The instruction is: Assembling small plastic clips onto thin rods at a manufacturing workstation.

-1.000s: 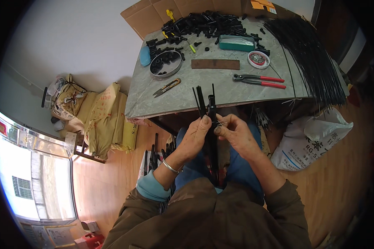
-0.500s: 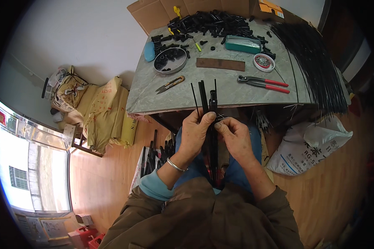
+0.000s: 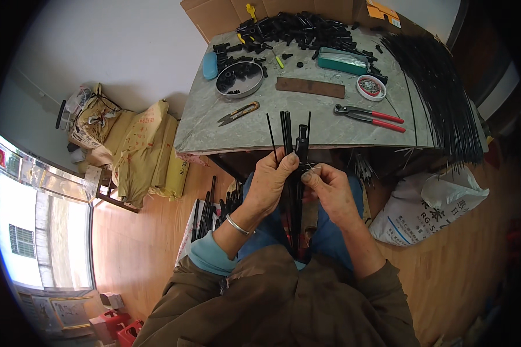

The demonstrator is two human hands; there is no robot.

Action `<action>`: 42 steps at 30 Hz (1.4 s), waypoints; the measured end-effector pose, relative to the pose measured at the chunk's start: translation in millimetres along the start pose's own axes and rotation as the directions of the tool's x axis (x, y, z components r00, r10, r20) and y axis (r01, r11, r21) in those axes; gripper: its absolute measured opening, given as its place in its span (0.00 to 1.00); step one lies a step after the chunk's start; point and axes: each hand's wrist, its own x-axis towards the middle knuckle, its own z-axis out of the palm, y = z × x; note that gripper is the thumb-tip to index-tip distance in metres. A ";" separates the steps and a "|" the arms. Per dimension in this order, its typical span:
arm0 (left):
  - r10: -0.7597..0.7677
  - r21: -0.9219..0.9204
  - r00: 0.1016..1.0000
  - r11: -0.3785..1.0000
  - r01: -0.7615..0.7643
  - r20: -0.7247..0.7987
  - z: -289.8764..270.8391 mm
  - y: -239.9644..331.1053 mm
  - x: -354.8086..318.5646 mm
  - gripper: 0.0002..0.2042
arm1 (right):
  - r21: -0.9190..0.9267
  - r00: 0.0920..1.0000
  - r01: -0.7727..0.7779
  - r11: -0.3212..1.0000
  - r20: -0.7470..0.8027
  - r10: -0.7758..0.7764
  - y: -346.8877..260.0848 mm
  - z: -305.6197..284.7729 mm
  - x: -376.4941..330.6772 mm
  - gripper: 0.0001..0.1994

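Over my lap, my left hand [image 3: 274, 179] is closed round several thin black rods [image 3: 286, 133], thumb on top. Beside them stands a thicker black tube [image 3: 301, 141] with a stepped end. The rods point up toward the table edge and their lower ends run down between my legs. My right hand [image 3: 331, 191] is closed, thumb and forefinger pinching at a thin pale wire [image 3: 310, 168] that crosses the front of the tube. How far the wire goes round the bundle is hidden by my fingers.
On the grey table [image 3: 208, 130] lie snips [image 3: 239, 114], red-handled pincers [image 3: 369, 114], a brown bar [image 3: 310, 87], a round tray [image 3: 238, 92], a green box [image 3: 342, 61], a small dish [image 3: 371, 87] and long black strands [image 3: 440, 92]. A white sack [image 3: 425, 208] stands right.
The bundle has turned slightly, showing more of the stepped tube and a thin rod right of it. My right hand stays at the wire, shifted a little. The view has tilted slightly.
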 end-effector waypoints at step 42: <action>0.102 0.319 0.995 0.943 -0.092 -0.013 13.5 -3.0 -5.9 0.20 | -0.055 0.970 0.109 0.992 -0.212 -0.119 8.6 16.1 -10.6 0.07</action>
